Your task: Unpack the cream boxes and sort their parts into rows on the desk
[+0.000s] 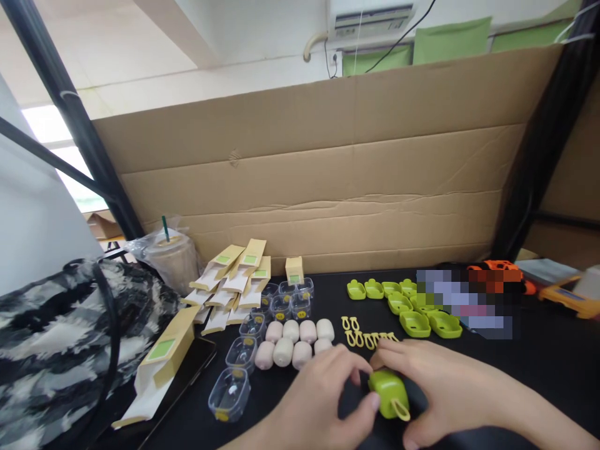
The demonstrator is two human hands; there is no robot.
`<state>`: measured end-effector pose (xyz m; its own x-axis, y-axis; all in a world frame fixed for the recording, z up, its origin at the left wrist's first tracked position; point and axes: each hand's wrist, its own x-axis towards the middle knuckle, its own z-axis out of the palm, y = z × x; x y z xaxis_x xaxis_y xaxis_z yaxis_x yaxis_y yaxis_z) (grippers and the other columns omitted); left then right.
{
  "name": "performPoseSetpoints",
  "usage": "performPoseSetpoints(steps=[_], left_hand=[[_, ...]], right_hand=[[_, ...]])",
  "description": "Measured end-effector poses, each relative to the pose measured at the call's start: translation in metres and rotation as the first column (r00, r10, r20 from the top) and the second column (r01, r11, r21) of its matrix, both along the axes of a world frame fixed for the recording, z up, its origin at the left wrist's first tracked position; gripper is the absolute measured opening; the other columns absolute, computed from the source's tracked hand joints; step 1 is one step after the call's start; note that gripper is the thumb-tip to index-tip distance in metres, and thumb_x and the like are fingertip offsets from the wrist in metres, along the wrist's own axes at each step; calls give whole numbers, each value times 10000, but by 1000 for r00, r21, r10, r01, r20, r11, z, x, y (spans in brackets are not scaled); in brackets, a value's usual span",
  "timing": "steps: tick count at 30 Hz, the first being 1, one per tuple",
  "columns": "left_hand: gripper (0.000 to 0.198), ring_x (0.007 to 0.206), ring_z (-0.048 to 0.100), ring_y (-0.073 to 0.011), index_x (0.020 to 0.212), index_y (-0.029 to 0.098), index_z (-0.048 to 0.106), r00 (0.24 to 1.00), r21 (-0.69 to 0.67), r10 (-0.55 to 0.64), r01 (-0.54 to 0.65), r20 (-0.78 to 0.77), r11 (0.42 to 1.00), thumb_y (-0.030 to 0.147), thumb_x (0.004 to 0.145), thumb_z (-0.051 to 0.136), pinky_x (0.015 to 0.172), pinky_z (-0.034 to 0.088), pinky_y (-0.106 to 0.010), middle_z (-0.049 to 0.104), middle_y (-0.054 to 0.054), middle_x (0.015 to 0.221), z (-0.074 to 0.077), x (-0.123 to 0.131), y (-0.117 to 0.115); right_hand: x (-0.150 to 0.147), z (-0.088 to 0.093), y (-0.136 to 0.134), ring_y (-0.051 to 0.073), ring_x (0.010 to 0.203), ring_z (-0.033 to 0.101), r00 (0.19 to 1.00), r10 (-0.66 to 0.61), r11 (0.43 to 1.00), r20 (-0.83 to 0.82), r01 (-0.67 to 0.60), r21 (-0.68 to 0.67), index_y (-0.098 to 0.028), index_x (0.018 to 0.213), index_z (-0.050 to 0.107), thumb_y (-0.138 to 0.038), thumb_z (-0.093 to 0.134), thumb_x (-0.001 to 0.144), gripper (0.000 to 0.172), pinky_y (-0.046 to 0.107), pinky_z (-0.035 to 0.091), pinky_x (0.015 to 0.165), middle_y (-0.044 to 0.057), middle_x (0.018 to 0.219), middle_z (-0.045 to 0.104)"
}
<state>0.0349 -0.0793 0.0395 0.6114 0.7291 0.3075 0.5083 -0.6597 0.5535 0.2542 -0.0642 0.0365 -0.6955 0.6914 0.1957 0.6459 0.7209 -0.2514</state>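
Observation:
A green rounded case [388, 392] with a pale yellow loop [400, 410] at its near end lies on the black table between my hands. My left hand [332, 394] touches its left side with the thumb, fingers curved. My right hand [434, 381] arches over its right side, fingertips at the far end and thumb apart from it. Beyond them lie several yellow loops [370, 340]. Pink and white rounded blocks [284, 352] stand in rows left of the loops. Several green trays [415, 324] sit farther back on the right.
Clear plastic cups [229, 395] stand left of the blocks. Folded cardboard boxes [225, 287] are piled behind, near a bagged drink cup [173, 259]. A patterned bag [94, 337] fills the left side. Orange items [501, 275] lie back right, before a cardboard wall [328, 187].

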Motion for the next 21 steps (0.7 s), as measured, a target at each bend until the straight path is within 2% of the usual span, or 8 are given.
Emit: performPoseSetpoints(steps=[4,8,10,13,14,15,17,21], left_hand=[[222,497,436,-91,967,186,500,987,-342,24,31,156,939,372,852,541,490,328,-207,508,51,602,-23,11,8],[485,393,395,-71,1006,207,356,848,-555,182,150,498,818,646,820,447,403,265,-181,527,59,575,-46,12,18],[631,345,421,-80,1018,191,371,781,-695,223,339,583,634,767,763,361,364,243,-179,583,22,563,-54,13,21],[685,366,470,-71,893,134,498,733,-784,278,566,620,255,787,745,354,397,287,-177,600,-23,567,-56,13,22],[653,368,460,-59,836,126,522,716,-777,309,606,626,169,759,763,379,410,300,-178,580,-11,558,-54,12,22],[612,367,446,-49,791,123,531,687,-757,344,641,640,127,724,779,416,417,314,-179,554,8,549,-51,12,21],[514,381,454,-49,782,132,522,608,-700,392,698,691,152,645,794,503,430,363,-187,540,28,565,-47,11,20],[382,546,630,-111,915,185,409,521,-623,351,712,778,324,465,791,637,571,493,-236,646,-6,713,-53,13,18]], right_hand=[[-4,-1,0,200,691,638,998,-45,996,-42,42,-78,-224,864,592,-126,658,579,309,274,479,592,-7,810,638],[-10,0,-1,191,839,633,930,-70,977,-361,-9,-213,-233,1060,532,-63,577,590,502,292,513,741,10,949,646],[-14,-1,-1,190,899,624,860,-57,970,-508,-74,-233,-234,1123,486,-36,526,596,564,310,514,798,17,986,639],[-20,-4,-3,180,938,614,788,26,971,-616,-167,-173,-245,1144,478,-12,486,601,591,321,520,823,33,1054,593],[-21,-4,-3,180,964,609,787,53,975,-615,-173,-137,-253,1150,487,-5,483,611,594,326,517,838,39,1081,574],[-22,-4,-3,185,1008,597,797,74,982,-599,-164,-98,-261,1166,493,0,483,624,601,337,508,866,47,1114,555],[-22,-4,-3,205,1092,568,832,85,993,-549,-116,-22,-269,1198,497,-6,500,660,598,366,482,921,65,1168,534],[-24,-8,-3,234,1064,594,860,35,999,-509,-14,45,-234,1182,499,-86,602,683,530,363,511,881,96,1182,548]])
